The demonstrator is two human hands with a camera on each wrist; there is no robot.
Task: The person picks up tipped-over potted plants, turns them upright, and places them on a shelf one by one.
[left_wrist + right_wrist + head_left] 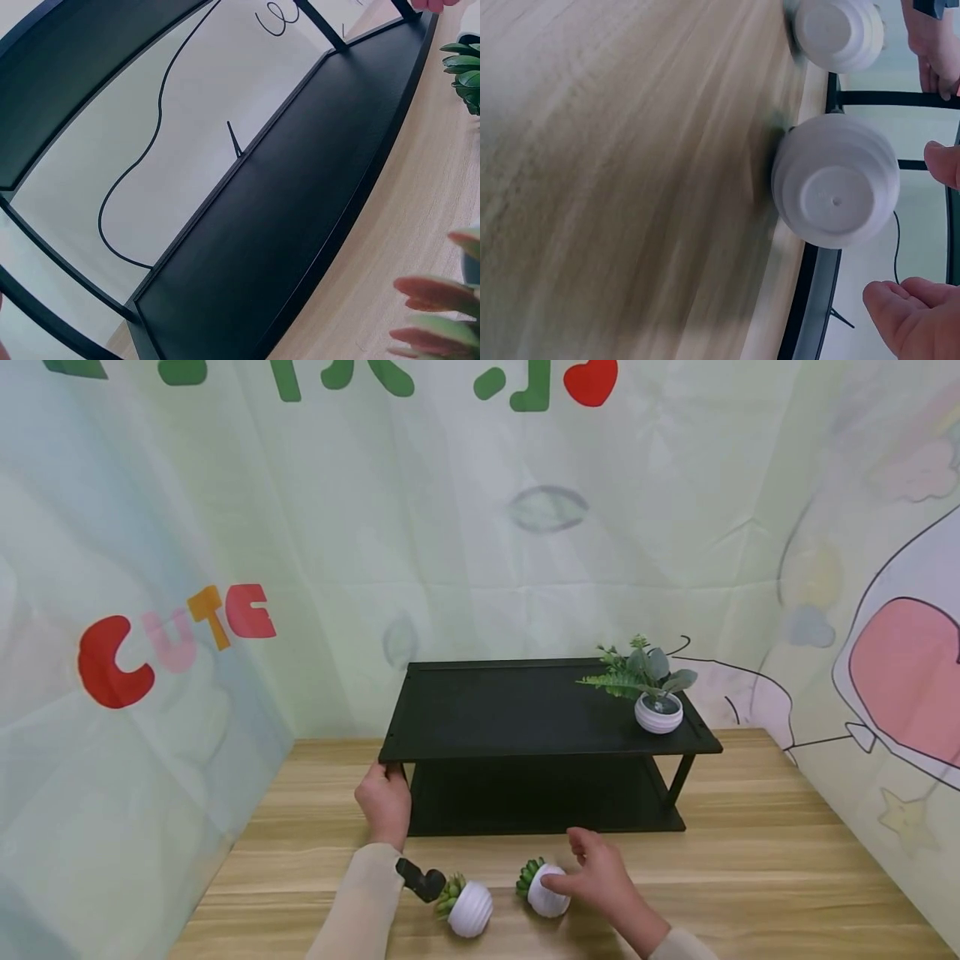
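Note:
A black two-tier shelf [480, 710] stands on the wooden table. My left hand [385, 802] grips it at the left front corner, by the upright under the top board; part of the fingers is hidden there. Two small succulents in white pots lie tipped on their sides in front of the shelf. My right hand [600, 877] is at the right succulent pot [551, 893], thumb and fingers spread. In the right wrist view, that pot [836, 184] shows its base towards the camera, beside the parted thumb [943, 163] and fingers. The left succulent pot [471, 910] lies near my left forearm.
A white ribbed pot [660, 717] with leafy greenery stands upright on the right end of the top board. A printed cloth backdrop [480, 568] hangs behind the wooden table [300, 860] and along both sides.

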